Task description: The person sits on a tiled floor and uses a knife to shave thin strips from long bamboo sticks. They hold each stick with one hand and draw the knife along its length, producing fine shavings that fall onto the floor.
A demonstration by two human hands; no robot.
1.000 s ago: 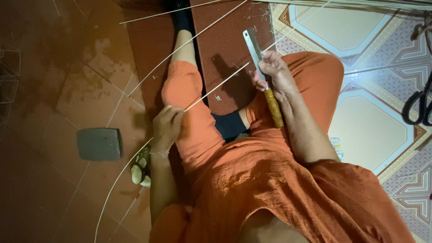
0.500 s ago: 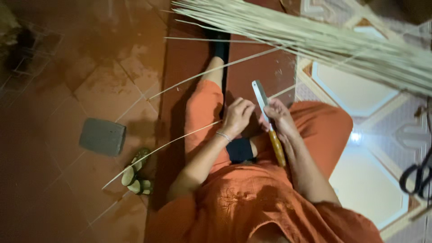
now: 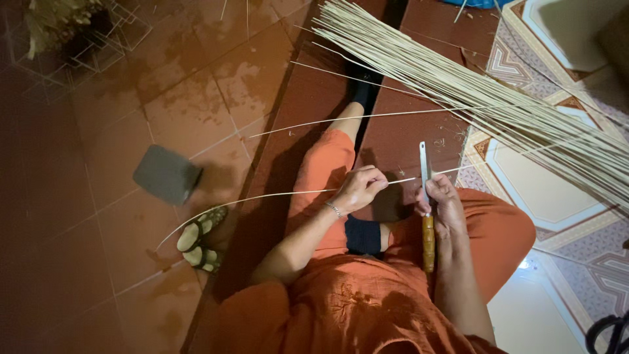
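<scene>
Head view looks down on a seated person in orange, legs out on red tile. Left hand [image 3: 359, 189] is pinched shut on a thin pale strip [image 3: 262, 196], which curves away left over the floor toward a pair of sandals [image 3: 200, 239]. Right hand [image 3: 442, 204] is wrapped around a knife [image 3: 426, 210], blade up, wooden handle down over the lap; the strip passes across to the blade. A bundle of strips [image 3: 498, 105] lies across the upper right, a grey block [image 3: 167, 174] at left. Likely risks: the blade sits close to both hands' fingers and could nick them if the strip jerks; the thin strip could snap or split unevenly.
</scene>
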